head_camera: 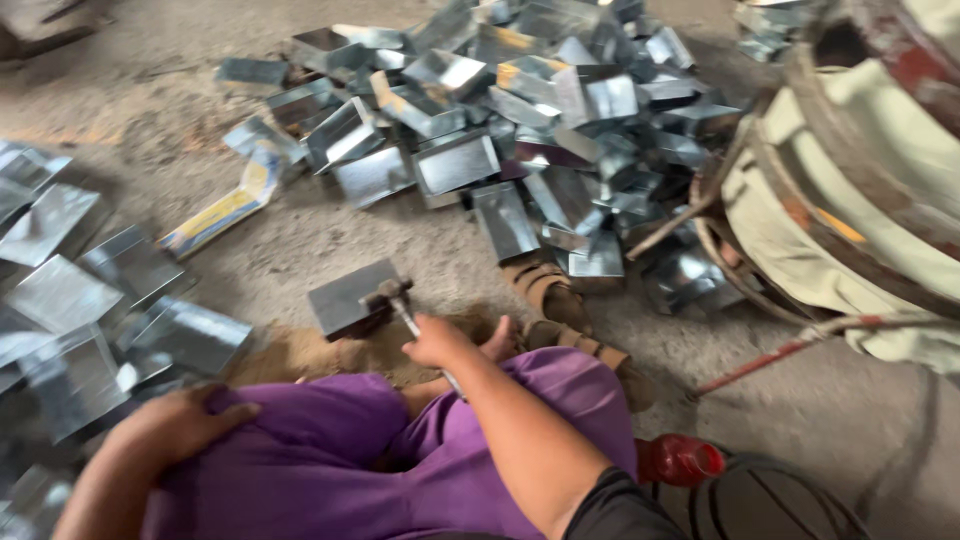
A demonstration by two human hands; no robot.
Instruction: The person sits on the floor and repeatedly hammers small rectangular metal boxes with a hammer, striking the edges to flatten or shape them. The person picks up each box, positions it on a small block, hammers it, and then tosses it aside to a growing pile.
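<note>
The right hand [438,340] was closed around the thin handle of a small grey metal hammer [398,300], whose head rested on the near right corner of a flat dark grey sheet-metal piece [345,297]. That piece lay on the bare concrete floor [300,230] just ahead of the person's knees, directly in front of the right hand and slightly to its left; its long axis ran across the view, tilted up toward the right. The hammer handle slanted from the hand up and left to the piece. The right hand was much the nearer one. The left hand [185,418] rested palm-down on the purple-clad thigh [300,450], fingers loosely curled and holding nothing, well apart from the piece.

A patch of brown sandy dust [300,350] lay under the near edge of the piece. Farther off, a large heap of shiny folded sheet-metal boxes [540,110] covered the floor; more flat shiny sheets [70,300] lay along the left edge. A brown sandal [545,290] sat beside the heap, a red plastic bottle [680,460] near the right knee
</note>
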